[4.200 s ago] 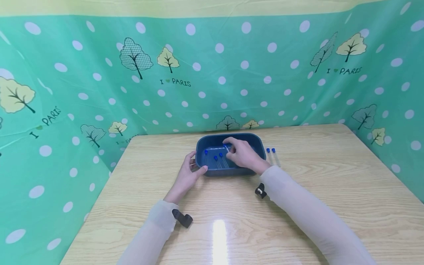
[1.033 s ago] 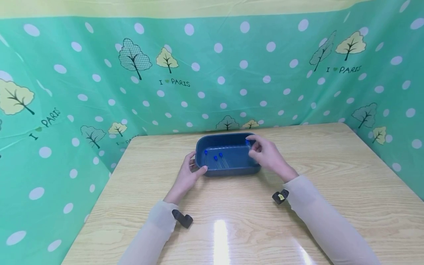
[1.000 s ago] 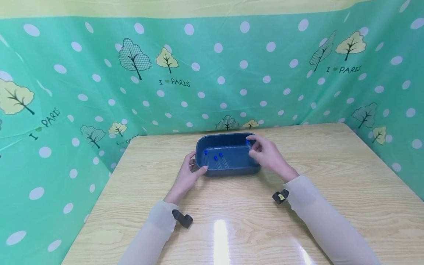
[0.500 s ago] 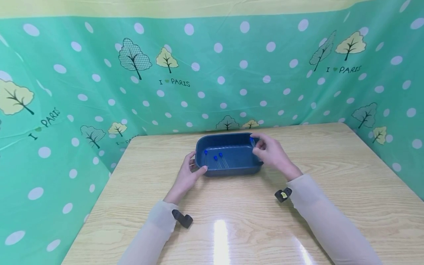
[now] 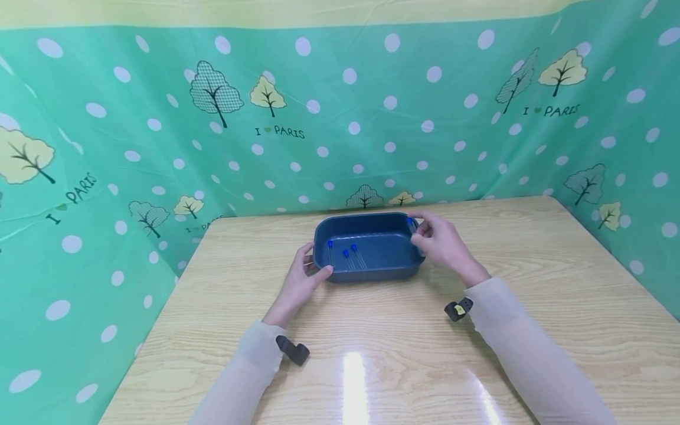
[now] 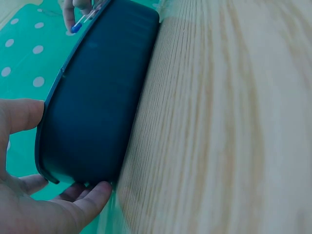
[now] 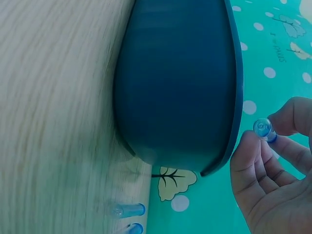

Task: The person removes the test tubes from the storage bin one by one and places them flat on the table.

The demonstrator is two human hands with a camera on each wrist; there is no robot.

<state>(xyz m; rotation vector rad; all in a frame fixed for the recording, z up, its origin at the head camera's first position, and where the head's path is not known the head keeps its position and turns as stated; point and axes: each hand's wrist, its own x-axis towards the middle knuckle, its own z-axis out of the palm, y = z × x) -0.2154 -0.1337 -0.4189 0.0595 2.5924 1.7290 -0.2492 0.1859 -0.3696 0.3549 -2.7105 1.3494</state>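
Note:
A dark blue box (image 5: 372,275) stands on the table with three blue-capped clear test tubes lying in its left half, one of them a test tube (image 5: 354,249) near the middle. My left hand (image 5: 300,284) grips the box's left end, its thumb at the near rim and its fingers around the outside. Over the right rim, my right hand (image 5: 442,241) pinches another blue-capped test tube (image 5: 410,222) between thumb and fingers. In the right wrist view that held test tube (image 7: 263,128) points its round end at the camera.
Two more test tubes, one a test tube (image 7: 129,210), lie on the table beyond the box's right end in the right wrist view; my right hand hides them in the head view. A green dotted curtain (image 5: 340,118) hangs behind the wooden table (image 5: 255,242).
My right hand, holding the test tube, has moved right from over the middle of the box to its right rim. My left hand and the box have stayed in place.

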